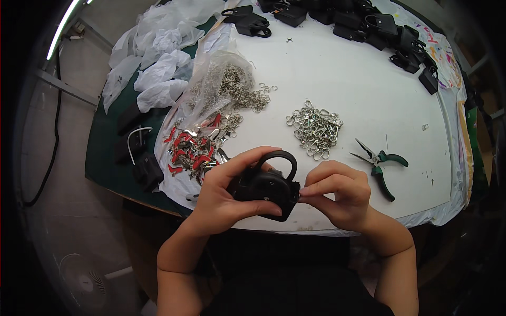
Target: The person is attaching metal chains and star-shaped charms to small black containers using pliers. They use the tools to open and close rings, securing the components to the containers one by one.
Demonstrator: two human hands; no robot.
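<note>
A small black boxy case with a looped handle is held tilted over the table's near edge. My left hand is closed around its left side, the thumb lying across the front. At the case's right side my right hand is closed in a pinch, thumb and forefinger touching that edge. Whatever lies between those fingertips is too small to make out. Just beyond the hands is a pile of silver snap hooks. Pliers with green and black handles lie spread to the right of my right hand.
Red and silver charms are heaped at the left, below a clear bag spilling metal rings. White plastic bags cover the far left. Several black cases line the far edge. A white cable lies near a black block.
</note>
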